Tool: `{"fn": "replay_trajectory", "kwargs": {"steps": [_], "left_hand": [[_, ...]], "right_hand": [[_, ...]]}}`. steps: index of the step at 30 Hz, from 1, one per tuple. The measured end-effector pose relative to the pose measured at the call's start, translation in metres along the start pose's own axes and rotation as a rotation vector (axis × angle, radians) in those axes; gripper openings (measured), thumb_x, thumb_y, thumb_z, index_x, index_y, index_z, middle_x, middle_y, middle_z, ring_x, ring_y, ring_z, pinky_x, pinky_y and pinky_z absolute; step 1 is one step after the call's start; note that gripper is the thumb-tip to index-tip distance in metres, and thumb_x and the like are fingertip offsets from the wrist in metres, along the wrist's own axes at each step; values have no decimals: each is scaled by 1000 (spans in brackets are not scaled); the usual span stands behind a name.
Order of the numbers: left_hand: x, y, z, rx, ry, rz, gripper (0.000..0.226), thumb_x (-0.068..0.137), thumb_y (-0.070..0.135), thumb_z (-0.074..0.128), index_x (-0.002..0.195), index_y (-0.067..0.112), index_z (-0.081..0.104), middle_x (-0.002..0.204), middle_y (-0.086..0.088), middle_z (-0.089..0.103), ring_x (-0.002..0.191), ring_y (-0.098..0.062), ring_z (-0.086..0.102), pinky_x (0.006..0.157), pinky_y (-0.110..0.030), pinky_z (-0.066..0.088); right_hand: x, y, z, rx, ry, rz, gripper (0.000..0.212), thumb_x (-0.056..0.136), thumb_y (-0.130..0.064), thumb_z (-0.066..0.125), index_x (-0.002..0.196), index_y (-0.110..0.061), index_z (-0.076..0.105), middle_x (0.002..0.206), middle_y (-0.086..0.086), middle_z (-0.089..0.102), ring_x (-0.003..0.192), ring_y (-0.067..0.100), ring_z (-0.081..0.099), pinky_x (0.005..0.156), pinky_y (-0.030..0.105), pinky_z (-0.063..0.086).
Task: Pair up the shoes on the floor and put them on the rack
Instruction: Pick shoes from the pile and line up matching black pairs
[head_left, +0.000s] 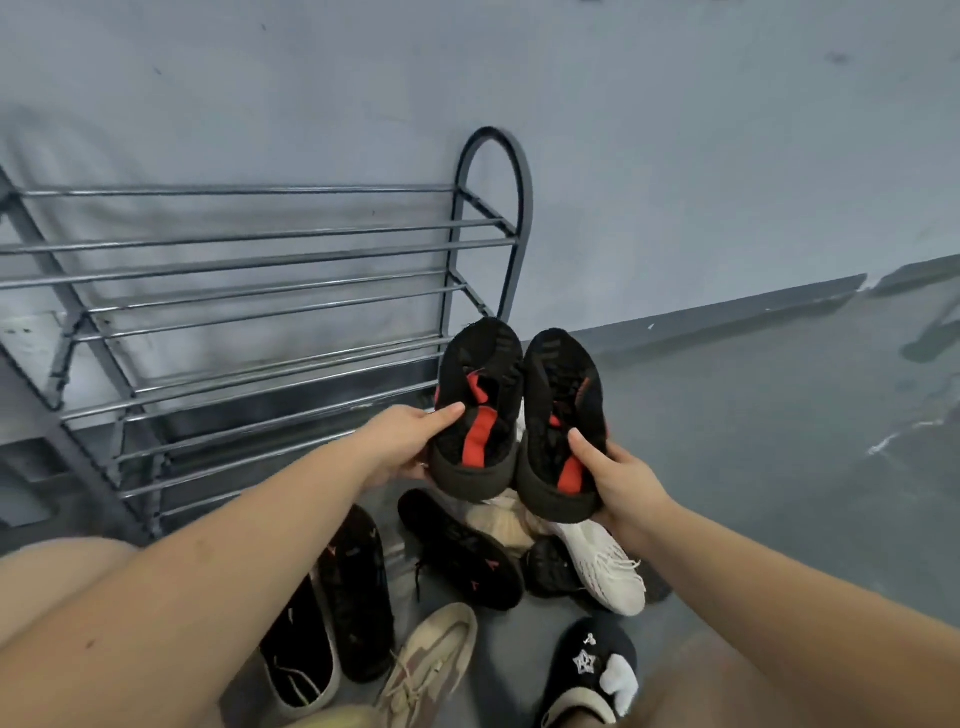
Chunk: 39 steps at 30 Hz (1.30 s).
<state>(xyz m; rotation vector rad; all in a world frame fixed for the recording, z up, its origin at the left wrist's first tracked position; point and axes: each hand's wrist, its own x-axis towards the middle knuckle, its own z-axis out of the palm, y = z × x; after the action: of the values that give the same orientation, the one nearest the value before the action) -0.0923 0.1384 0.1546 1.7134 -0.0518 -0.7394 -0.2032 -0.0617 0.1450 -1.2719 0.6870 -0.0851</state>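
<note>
A person crouched before a metal shoe rack (260, 291) holds up a matched pair of black knit sneakers with red tongues, one in each hand, toes pointing away toward the wall. The left hand (402, 441) grips the left sneaker (480, 400) by its heel and side, thumb laid across the upper; the right hand (621, 483) clasps the right sneaker (563, 421) the same way, thumb pressed on the knit near the collar. The two shoes sit side by side, touching, above the pile on the floor and just beside the rack's right end, level with its lower tiers.

The sneakers look light and soft in the upper, likely to flex if pinched at the toe; the firmer heel cup, where both hands now sit, seems the surest hold for sliding them onto the thin bars, where a narrow sole could tip between rods.

The rack shows no shoes on the visible tiers. On the floor below lie about seven more shoes: two black ones sole-up (460, 551), a black slip-on with pale rim (298, 654), a tan camouflage sneaker (431, 665), a white knit sneaker (602, 566), a small black shoe (553, 571) partly hidden, and a black slipper with a star charm (589, 670). A beige shape under the pile cannot be identified.
</note>
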Motion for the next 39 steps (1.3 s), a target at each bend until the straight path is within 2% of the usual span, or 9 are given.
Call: {"fn": "replay_trajectory", "kwargs": {"steps": [5,9,18,23,27,30,35,37,39], "left_hand": [[-20,49,-9,-12,37,90,39,88,47,56,86,10,68,65,-3,67,44,-10,55,41,-16,43],[-36,81,-15,-75,66,171,35,91,43,53,78,11,63,45,6,62,33,-3,52,35,-12,38],[-54,110,-60,-201,185,218,33,92,40,54,98,9,65,93,-8,69,73,-20,62,64,-31,54],[-57,98,-106,-301,287,219,27,97,31,49,110,12,62,94,-2,69,80,-15,62,65,-28,50],[-60,86,-155,-372,360,226,32,98,34,46,114,12,62,106,-5,70,98,-21,64,75,-33,52],[-64,79,-192,-376,464,237,34,98,38,44,107,12,63,100,-5,71,96,-21,65,82,-35,52],[-62,61,-252,-271,681,183,55,91,56,39,117,13,63,110,-8,67,105,-27,62,101,-46,45],[-62,58,-269,-213,760,164,55,95,51,36,123,10,58,110,-11,64,104,-28,60,96,-41,47],[-64,60,-280,-17,823,161,42,101,39,27,108,11,58,92,-11,55,86,-26,55,72,-34,43]], "right_hand": [[-17,-52,13,38,-21,-85,23,87,-27,67,102,-11,65,86,6,72,61,13,70,52,25,56],[-25,-90,26,17,-41,-141,32,84,-32,70,109,-13,65,87,3,71,67,15,67,53,24,54],[-20,-135,79,-4,-158,-161,16,83,-32,70,85,-17,65,67,-1,71,54,11,67,47,21,51],[-9,-130,141,-3,-276,-110,26,90,-28,63,69,-17,53,44,-6,60,37,7,58,42,15,46],[5,-127,195,-2,-374,-54,16,87,-30,67,90,-14,65,62,-1,70,53,11,67,52,22,50],[16,-127,239,-89,-437,-63,17,88,-32,65,81,-16,62,56,-4,67,50,9,64,54,24,48],[30,-125,311,-233,-484,-114,29,82,-36,71,99,-14,67,90,2,74,81,15,69,67,24,52],[35,-124,335,-267,-503,-118,26,82,-35,71,94,-12,67,86,2,73,78,14,69,66,24,52],[40,-123,355,-314,-505,-148,23,83,-33,71,90,-12,66,84,3,72,74,14,67,65,24,52]]}}
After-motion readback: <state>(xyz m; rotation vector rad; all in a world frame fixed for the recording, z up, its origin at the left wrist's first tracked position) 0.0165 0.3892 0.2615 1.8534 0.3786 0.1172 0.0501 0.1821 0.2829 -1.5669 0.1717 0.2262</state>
